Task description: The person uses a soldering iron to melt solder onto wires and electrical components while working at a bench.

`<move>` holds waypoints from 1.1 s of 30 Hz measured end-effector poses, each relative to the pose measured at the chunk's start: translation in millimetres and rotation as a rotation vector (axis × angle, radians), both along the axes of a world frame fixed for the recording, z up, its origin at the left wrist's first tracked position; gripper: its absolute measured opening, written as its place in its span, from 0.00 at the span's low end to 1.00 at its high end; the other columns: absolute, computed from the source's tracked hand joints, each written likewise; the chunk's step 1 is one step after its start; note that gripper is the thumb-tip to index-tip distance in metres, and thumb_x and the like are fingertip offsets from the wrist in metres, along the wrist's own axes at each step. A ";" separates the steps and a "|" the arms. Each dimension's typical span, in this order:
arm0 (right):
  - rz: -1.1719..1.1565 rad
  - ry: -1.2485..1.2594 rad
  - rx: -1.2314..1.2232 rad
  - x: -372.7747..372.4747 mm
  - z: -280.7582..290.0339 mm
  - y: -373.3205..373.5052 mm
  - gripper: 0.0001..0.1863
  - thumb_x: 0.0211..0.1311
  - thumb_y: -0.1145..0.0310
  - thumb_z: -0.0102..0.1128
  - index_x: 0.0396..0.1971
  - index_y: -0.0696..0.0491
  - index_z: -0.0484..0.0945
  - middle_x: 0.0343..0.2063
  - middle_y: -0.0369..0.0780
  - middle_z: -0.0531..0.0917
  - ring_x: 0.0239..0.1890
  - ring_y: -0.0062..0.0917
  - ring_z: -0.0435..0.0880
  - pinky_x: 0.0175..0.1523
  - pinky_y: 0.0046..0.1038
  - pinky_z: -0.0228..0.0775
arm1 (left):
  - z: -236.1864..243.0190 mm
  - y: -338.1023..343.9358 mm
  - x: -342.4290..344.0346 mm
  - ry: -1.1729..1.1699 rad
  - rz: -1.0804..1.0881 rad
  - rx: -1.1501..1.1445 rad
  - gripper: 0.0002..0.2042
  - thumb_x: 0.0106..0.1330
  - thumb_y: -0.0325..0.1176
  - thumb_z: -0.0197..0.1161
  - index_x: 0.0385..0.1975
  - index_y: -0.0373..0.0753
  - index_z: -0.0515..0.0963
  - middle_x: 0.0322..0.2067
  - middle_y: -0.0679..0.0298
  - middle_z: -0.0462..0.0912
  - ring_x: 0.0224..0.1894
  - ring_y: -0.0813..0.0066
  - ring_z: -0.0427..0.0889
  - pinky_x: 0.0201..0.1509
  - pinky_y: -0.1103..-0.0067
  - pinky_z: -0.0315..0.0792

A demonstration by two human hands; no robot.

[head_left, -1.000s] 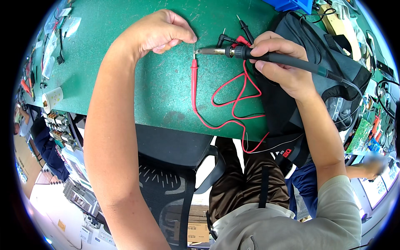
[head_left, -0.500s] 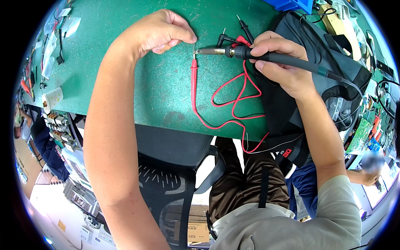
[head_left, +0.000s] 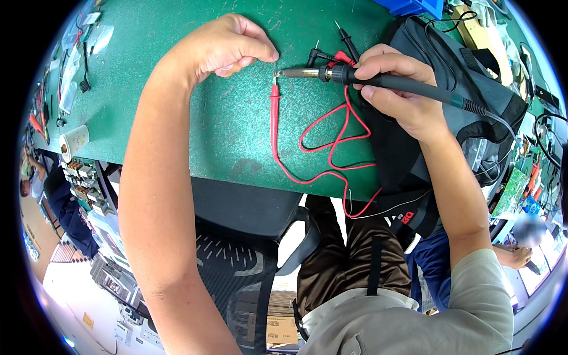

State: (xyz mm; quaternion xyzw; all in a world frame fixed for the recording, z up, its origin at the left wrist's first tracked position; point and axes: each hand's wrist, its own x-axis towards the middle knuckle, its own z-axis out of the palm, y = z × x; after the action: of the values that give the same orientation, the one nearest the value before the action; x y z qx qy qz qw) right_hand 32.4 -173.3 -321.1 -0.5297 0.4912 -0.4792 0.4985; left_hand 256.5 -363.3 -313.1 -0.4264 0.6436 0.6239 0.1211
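Red probe [head_left: 274, 115] lies between the hands [head_left: 232, 47] [head_left: 401, 86], nearer the left.

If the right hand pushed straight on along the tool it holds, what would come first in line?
Leading with the soldering iron, the right hand would probably meet the bare metal tip of the red probe. They look about touching, but one view leaves depth unclear.

There, left hand [head_left: 234, 48] pinched, fingers curled, top left of centre; right hand [head_left: 405, 89] curled pen-style, upper right!
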 end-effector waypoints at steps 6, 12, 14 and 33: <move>0.002 0.022 -0.008 -0.9 -1.0 0.3 0.12 0.52 0.83 0.60 0.37 0.59 0.81 0.37 0.42 0.77 0.36 0.22 0.79 0.43 0.21 0.71 | 0.9 1.7 -0.5 0.011 0.010 -0.015 0.07 0.55 0.30 0.67 0.29 0.33 0.82 0.09 0.74 0.66 0.10 0.90 0.56 0.12 0.86 0.46; -0.036 -0.027 -0.026 0.9 -3.4 0.3 0.09 0.54 0.79 0.62 0.37 0.57 0.83 0.35 0.35 0.80 0.32 0.14 0.75 0.35 0.16 0.65 | 0.3 1.3 -0.4 0.009 0.009 -0.022 0.07 0.54 0.30 0.67 0.29 0.33 0.82 0.09 0.73 0.66 0.10 0.90 0.57 0.12 0.86 0.46; -0.010 -0.019 -0.005 -0.8 -1.6 0.6 0.11 0.53 0.82 0.61 0.37 0.58 0.82 0.37 0.40 0.78 0.35 0.20 0.78 0.40 0.20 0.69 | -0.1 0.8 0.0 0.003 0.008 -0.023 0.07 0.54 0.30 0.68 0.29 0.33 0.82 0.09 0.73 0.66 0.10 0.90 0.57 0.12 0.86 0.47; -0.030 -0.061 -0.018 1.4 -3.1 0.1 0.09 0.54 0.80 0.63 0.36 0.57 0.83 0.36 0.36 0.80 0.33 0.15 0.75 0.36 0.16 0.65 | -1.3 1.2 0.9 0.022 0.017 0.003 0.07 0.54 0.30 0.67 0.28 0.32 0.82 0.09 0.73 0.66 0.10 0.89 0.57 0.12 0.86 0.48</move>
State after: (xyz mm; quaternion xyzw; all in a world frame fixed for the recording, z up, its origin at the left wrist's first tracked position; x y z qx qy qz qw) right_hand 33.8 -173.2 -324.2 -0.5119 0.4793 -0.5071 0.5010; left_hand 257.4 -362.1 -314.4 -0.4246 0.6404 0.6305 0.1093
